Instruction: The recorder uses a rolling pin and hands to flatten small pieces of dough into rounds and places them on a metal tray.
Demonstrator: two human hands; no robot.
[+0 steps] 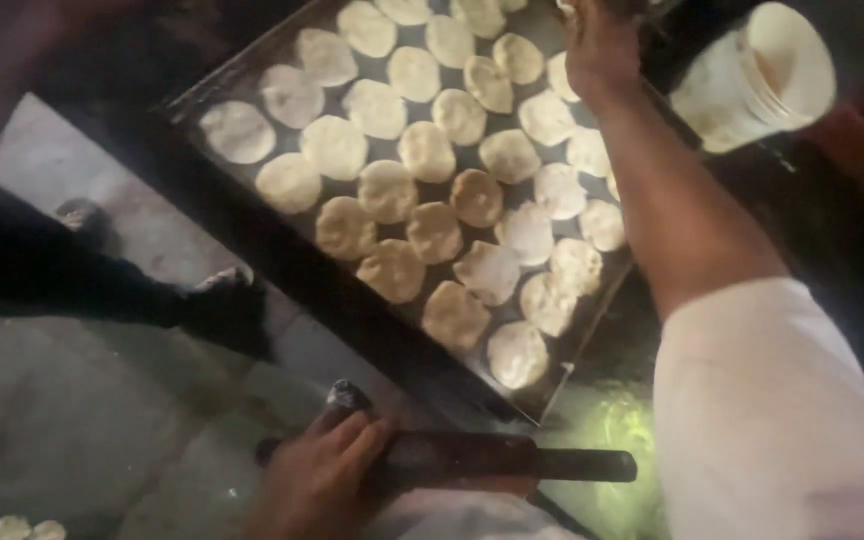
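A big dark flat griddle (252, 215) carries several pale round flatbreads (388, 190), some of them browned near the middle. My right hand (597, 45) reaches over its far edge, partly cut off by the top of the view. What its fingers hold is hidden. My white-sleeved right arm (752, 400) crosses the griddle's right side. Near the bottom edge, my left hand (322, 480) lies on the left end of a dark rod-like tool (512, 463) and grips it.
A white plastic bucket (752, 75) stands at the top right, beside the griddle. Dark shapes, perhaps another person's leg and foot (217, 300), lie on the grey floor at left. A few small dough rounds (2, 527) sit in the bottom left corner.
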